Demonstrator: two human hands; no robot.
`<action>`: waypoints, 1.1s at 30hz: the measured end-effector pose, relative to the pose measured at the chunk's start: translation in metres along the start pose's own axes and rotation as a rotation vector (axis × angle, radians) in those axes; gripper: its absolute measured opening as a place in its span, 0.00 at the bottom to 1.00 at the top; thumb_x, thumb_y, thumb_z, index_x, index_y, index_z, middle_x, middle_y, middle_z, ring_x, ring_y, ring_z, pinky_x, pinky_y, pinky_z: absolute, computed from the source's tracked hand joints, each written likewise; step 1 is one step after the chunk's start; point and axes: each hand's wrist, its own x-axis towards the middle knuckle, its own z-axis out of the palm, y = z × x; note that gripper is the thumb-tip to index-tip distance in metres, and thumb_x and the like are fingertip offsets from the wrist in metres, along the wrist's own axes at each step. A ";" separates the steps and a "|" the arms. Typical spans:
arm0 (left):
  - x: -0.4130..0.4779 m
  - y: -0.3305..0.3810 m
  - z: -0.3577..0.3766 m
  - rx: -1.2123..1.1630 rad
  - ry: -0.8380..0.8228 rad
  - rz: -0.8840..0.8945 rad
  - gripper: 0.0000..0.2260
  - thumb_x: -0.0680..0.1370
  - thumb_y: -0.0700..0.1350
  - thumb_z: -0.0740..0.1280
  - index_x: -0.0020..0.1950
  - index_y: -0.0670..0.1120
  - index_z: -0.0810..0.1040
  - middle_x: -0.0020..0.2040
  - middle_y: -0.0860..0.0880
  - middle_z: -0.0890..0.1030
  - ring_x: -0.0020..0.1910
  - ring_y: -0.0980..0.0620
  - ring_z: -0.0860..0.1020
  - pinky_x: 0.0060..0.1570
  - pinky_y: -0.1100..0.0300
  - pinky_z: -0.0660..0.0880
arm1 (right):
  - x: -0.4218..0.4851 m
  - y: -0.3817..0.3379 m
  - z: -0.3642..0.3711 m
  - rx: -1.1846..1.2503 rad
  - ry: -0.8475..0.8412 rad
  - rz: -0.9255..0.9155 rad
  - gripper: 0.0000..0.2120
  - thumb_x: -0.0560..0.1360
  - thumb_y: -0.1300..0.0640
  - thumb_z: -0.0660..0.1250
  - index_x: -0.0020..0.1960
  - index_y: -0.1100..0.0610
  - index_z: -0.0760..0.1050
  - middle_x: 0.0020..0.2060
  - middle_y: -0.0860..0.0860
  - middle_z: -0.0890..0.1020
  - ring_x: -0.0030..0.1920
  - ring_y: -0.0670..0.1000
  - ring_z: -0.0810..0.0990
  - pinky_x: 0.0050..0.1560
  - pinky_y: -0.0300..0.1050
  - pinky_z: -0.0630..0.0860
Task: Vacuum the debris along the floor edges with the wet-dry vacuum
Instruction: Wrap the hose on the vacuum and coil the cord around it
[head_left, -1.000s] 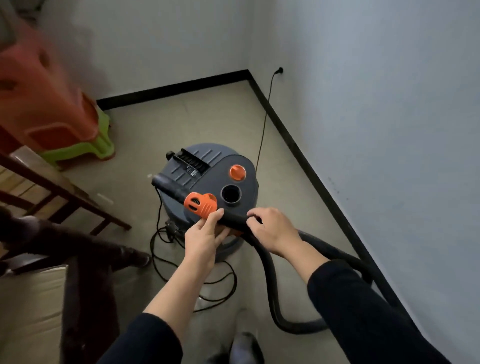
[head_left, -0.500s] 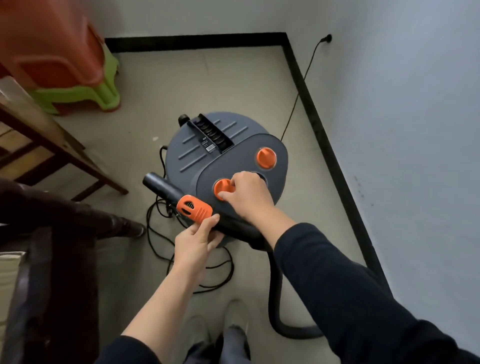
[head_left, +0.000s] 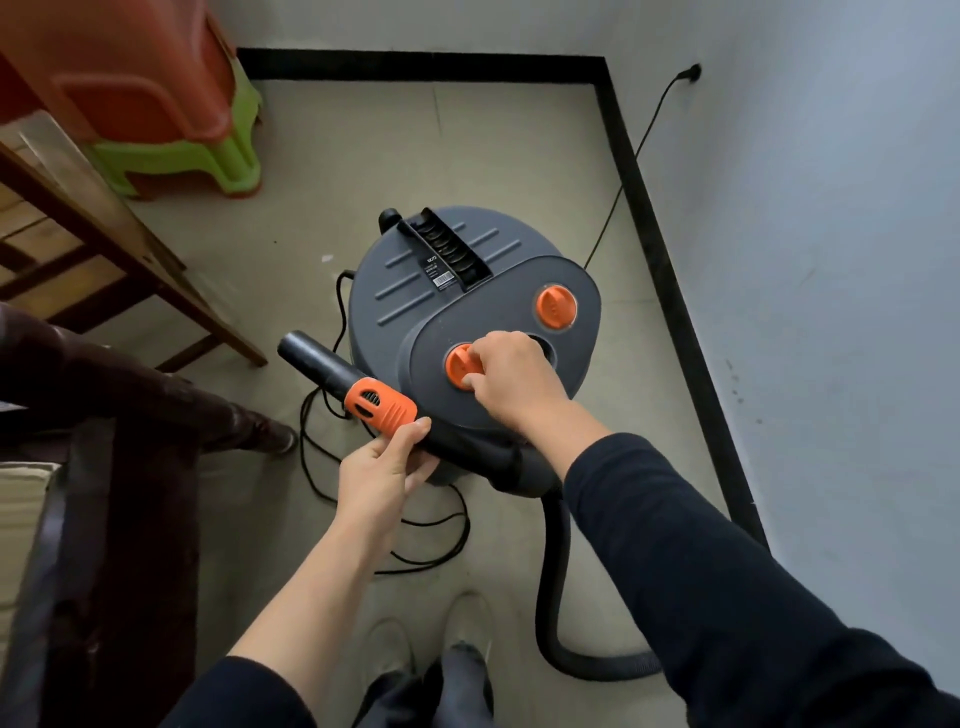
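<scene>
A person stands over the wet-dry vacuum (head_left: 467, 322) at the centre of the frame, in a room corner edged by a black baseboard (head_left: 660, 270). The right hand (head_left: 511, 382), which a second ago was wrapped around the hose beside the left, has let go and moved up onto the grey lid, where its fingertips now pinch the nearer orange knob (head_left: 460, 366); whether it is turning or only touching cannot be told. A second orange knob (head_left: 556, 306) sits untouched toward the right of the lid, with a dark round port partly hidden behind the right hand. The left hand (head_left: 384, 470) has stayed put, fingers curled closed around the black hose nozzle (head_left: 317, 361) just below its orange collar (head_left: 382, 405), the open end pointing toward the left of the frame, clear of the floor. The hose (head_left: 550, 566) loops down to the lower right, and the power cord (head_left: 631, 156) runs up to a wall socket in the upper right, so the machine appears plugged in. The shift of the hand suggests the person is at the controls, likely starting the machine or setting it; no cleaning along the edges has begun. Stacked plastic stools (head_left: 171, 119) fill the upper left.
</scene>
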 end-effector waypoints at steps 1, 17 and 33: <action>0.000 0.000 -0.001 -0.003 0.003 0.001 0.07 0.76 0.41 0.71 0.49 0.38 0.81 0.47 0.44 0.86 0.48 0.52 0.85 0.50 0.61 0.81 | 0.001 0.002 -0.001 -0.022 -0.010 -0.026 0.10 0.77 0.54 0.67 0.50 0.61 0.77 0.51 0.57 0.80 0.54 0.57 0.77 0.52 0.46 0.70; -0.017 0.013 0.038 -0.048 -0.026 0.025 0.02 0.77 0.39 0.70 0.44 0.41 0.80 0.41 0.48 0.85 0.43 0.54 0.83 0.50 0.61 0.81 | -0.138 0.114 0.034 0.249 0.151 0.348 0.17 0.73 0.61 0.63 0.61 0.57 0.76 0.52 0.49 0.77 0.54 0.49 0.72 0.60 0.52 0.73; -0.044 0.097 0.102 -0.312 -0.020 0.103 0.06 0.77 0.42 0.69 0.50 0.41 0.76 0.37 0.46 0.85 0.43 0.52 0.84 0.35 0.64 0.80 | -0.098 0.181 -0.055 0.138 0.258 0.527 0.15 0.76 0.56 0.67 0.61 0.56 0.68 0.57 0.54 0.74 0.60 0.56 0.70 0.64 0.58 0.63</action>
